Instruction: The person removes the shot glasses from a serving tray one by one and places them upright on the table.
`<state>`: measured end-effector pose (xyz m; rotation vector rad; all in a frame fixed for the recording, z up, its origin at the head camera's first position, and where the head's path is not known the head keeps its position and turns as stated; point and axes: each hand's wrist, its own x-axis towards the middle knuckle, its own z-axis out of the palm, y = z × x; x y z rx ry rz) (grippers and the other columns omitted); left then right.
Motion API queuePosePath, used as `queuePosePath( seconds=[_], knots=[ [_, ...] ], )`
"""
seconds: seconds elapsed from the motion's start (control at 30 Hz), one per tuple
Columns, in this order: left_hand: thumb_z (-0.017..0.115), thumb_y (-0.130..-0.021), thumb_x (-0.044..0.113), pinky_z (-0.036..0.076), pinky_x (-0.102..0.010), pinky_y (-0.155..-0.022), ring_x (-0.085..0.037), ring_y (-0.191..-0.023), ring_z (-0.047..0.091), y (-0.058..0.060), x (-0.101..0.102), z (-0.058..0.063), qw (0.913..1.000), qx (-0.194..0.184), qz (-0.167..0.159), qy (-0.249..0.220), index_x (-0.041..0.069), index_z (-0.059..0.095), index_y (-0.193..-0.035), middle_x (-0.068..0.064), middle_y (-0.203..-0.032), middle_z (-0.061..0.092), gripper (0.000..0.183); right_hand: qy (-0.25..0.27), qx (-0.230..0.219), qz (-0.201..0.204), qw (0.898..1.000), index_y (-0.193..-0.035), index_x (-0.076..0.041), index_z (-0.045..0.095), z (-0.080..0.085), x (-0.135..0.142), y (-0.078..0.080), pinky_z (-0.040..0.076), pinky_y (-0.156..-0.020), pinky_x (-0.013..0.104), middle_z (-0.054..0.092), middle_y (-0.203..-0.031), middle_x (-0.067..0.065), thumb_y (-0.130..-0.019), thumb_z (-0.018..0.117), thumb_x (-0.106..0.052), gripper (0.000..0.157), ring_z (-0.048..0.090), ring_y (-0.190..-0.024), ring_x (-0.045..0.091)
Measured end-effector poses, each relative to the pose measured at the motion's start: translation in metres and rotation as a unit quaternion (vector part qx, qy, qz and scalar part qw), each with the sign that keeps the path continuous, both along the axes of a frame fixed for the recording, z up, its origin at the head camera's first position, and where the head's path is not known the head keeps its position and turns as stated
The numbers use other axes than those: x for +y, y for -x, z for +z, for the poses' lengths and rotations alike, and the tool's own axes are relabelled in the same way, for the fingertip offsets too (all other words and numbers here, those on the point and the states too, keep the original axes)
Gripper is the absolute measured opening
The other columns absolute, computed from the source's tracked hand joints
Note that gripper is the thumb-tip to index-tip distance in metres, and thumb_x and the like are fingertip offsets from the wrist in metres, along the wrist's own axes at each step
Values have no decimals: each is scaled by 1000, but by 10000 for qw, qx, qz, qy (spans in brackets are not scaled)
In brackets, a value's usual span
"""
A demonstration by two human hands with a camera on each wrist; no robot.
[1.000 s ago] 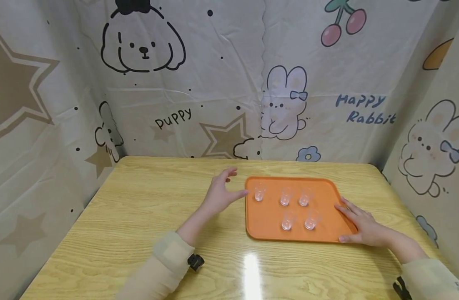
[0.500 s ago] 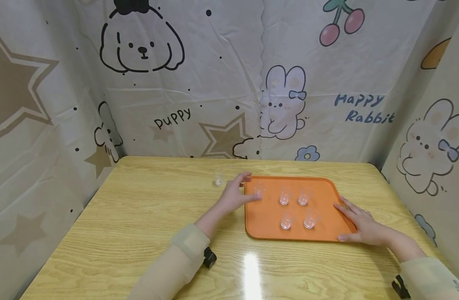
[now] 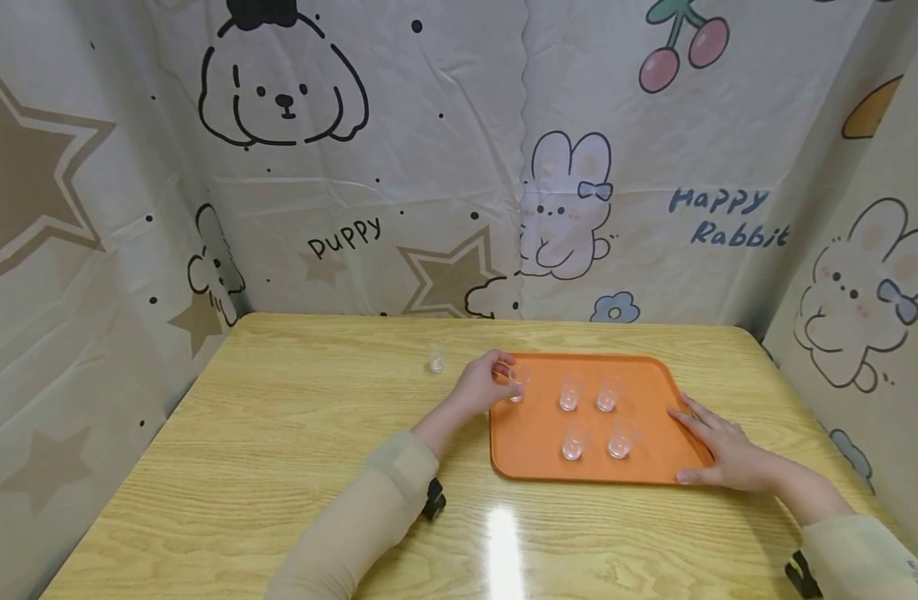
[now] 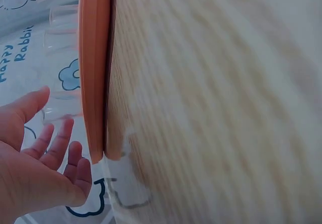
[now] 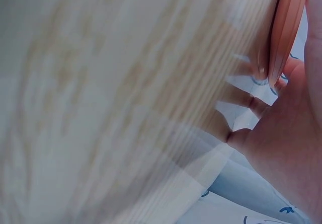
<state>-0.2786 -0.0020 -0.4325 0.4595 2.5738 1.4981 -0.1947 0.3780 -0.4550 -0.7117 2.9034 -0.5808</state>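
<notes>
On the wooden table lies an orange tray (image 3: 534, 457) bearing several small clear glasses, among them a glass (image 3: 569, 393) in the back row and another glass (image 3: 619, 442) in front. My left hand (image 3: 479, 385) reaches over the tray's left rim, its thumb and fingers on either side of the leftmost glass (image 3: 518, 380). In the left wrist view that glass (image 4: 63, 105) stands between thumb and spread fingers; contact is hard to judge. My right hand (image 3: 736, 460) rests at the tray's right end, fingers extended along the rim and thumb near the front corner.
One more clear glass (image 3: 437, 358) stands on the table (image 3: 316, 400), left of the tray and behind my left hand. A printed curtain (image 3: 428, 167) encloses the table's back and both sides.
My left hand has moved right, away from the glass on the table, and reached the leftmost glass on the tray. My right hand has stayed at the tray's edge.
</notes>
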Motion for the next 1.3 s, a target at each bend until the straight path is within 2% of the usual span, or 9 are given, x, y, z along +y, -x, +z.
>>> queuePosePath(
  seconds=[0.27, 0.57, 0.8, 1.0, 1.3],
  knots=[
    [71, -75, 17, 43, -24, -69, -23, -92, 54, 4, 1, -4, 9999, 104, 43, 111, 6, 55, -99, -5, -92, 59, 30, -20, -34, 0, 10000, -138, -6, 28, 2, -1, 0, 14, -79, 75, 5, -147, 17, -69, 72, -42, 88, 20, -119, 56],
    [71, -76, 22, 41, -26, -77, -21, -91, 51, 2, -4, 3, 9995, 37, 140, 269, 11, 55, -99, -2, -93, 57, 30, 4, 29, 14, 10000, -137, -5, 29, 2, -2, 0, 14, -80, 73, 6, -147, 17, -70, 72, -41, 88, 20, -121, 55],
    [70, -76, 21, 41, -28, -77, -24, -93, 50, -5, -15, 24, 9998, 0, 21, 200, 6, 55, -104, -1, -96, 56, 35, -48, 43, 14, 10000, -137, -5, 29, 1, -1, -1, 16, -80, 73, 7, -147, 18, -70, 71, -42, 87, 22, -120, 54],
    [70, -76, 25, 40, -30, -82, -24, -97, 49, -12, -33, 42, 9999, 42, -35, 116, 11, 55, -103, 2, -98, 56, 34, -34, 4, 7, 10000, -137, -6, 28, 0, 0, 0, 15, -79, 74, 6, -147, 18, -69, 72, -41, 88, 21, -120, 55],
    [71, -76, 27, 41, -32, -81, -21, -96, 48, -21, -66, 71, 9998, 67, 185, 38, 14, 56, -105, 2, -98, 56, 35, -3, -57, -69, 10000, -138, -7, 27, 2, -1, -1, 13, -80, 74, 6, -147, 17, -69, 72, -42, 89, 19, -119, 57]
  ],
)
